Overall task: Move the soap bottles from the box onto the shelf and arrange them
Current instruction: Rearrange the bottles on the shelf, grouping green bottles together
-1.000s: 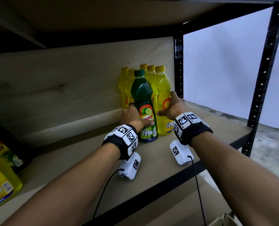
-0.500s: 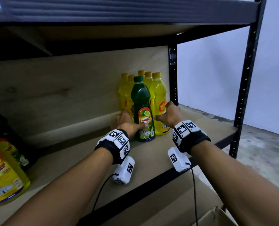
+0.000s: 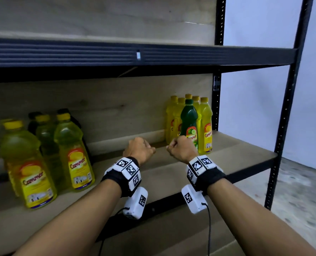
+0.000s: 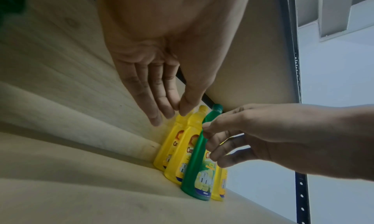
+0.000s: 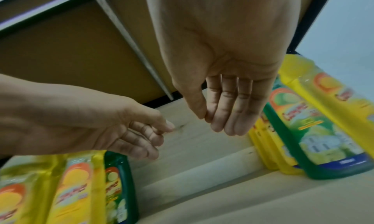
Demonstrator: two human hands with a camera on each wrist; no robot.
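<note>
A green soap bottle stands upright on the wooden shelf, in front of several yellow soap bottles packed into the right back corner. My left hand and right hand hover side by side just left of and in front of that group, touching no bottle. The left wrist view shows the left hand with fingers straight and empty, short of the green bottle. In the right wrist view the right hand hangs relaxed and empty beside the green bottle.
Larger yellow bottles stand at the shelf's left, with dark bottles behind them. Bare board lies between the two groups. An upper shelf beam runs overhead. A black upright post marks the front right corner.
Both hands have let go of the green and yellow bottles and drawn back toward me. The head view has pulled back and up, bringing the left bottle group into sight.
</note>
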